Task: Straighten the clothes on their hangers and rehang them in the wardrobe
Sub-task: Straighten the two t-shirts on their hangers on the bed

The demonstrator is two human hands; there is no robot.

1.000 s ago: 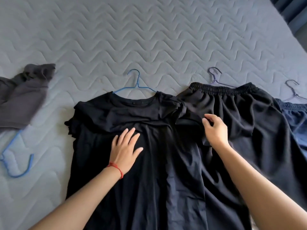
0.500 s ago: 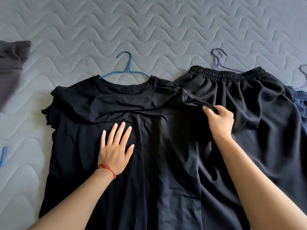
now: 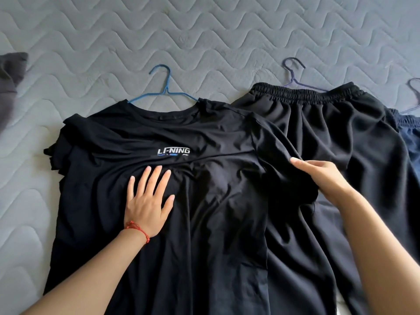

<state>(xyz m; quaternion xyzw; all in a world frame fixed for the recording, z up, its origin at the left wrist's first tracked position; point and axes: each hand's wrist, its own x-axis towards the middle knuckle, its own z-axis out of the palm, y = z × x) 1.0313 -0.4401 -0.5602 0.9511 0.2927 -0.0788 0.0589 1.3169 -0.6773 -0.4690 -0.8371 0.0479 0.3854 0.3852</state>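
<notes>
A black T-shirt [image 3: 204, 201] with a white chest logo lies flat on the bed, on a blue wire hanger [image 3: 167, 87] whose hook sticks out of the neck. My left hand [image 3: 147, 198] lies palm down on the shirt's chest just below the logo, fingers straight and spread. My right hand [image 3: 322, 176] pinches the hem of the shirt's right sleeve [image 3: 284, 160], which is drawn out over the neighbouring black shorts [image 3: 341, 137]. The shirt's left sleeve is bunched at its shoulder.
The black shorts hang on a purple hanger [image 3: 293, 76]. Navy shorts [image 3: 411, 133] on another hanger [image 3: 414, 87] lie at the right edge. A grey garment [image 3: 9, 83] sits at the left edge. Everything lies on a grey quilted bed cover [image 3: 204, 37].
My right hand has pulled the folded right sleeve outward, unfolding the chest so that the logo shows. The left hand has stayed pressed on the shirt. The view has moved closer.
</notes>
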